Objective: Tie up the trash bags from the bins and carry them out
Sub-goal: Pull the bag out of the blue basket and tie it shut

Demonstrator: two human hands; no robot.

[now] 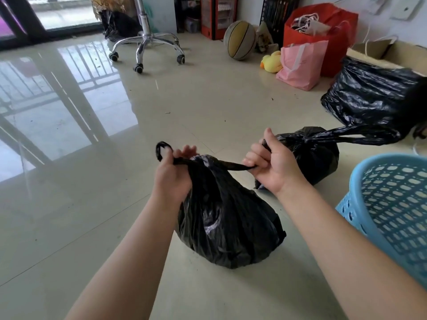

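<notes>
A black trash bag (227, 218) is seen resting on the glossy tiled floor (115, 204), directly in front of the person. Its two top ends are being pulled apart. The left hand (172, 174) is clenched on the left end, whose loop (163, 148) sticks up above the fist. The right hand (271, 165) is clenched on the right end, a twisted strand (233, 166) drawn taut between the bag's mouth and the fist. The hands are held apart, one on each side of the bag's gathered neck.

Just behind the right hand a second, smaller black bag (316, 155) is seen on the floor, already knotted at the top, its long handles (360, 135) trailing to the right. Farther right a larger black bag (372, 95) lies against a cardboard box (392, 58). A light blue perforated plastic bin (390, 204) is tilted at the right edge, near the right forearm.

Along the far wall a red paper bag (323, 31), a pink bag (300, 65), a yellow duck toy (271, 62) and a worn basketball (239, 40) are ranged. The chrome wheeled base of a chair (147, 46) stands well apart, toward the glass door (62, 12).
</notes>
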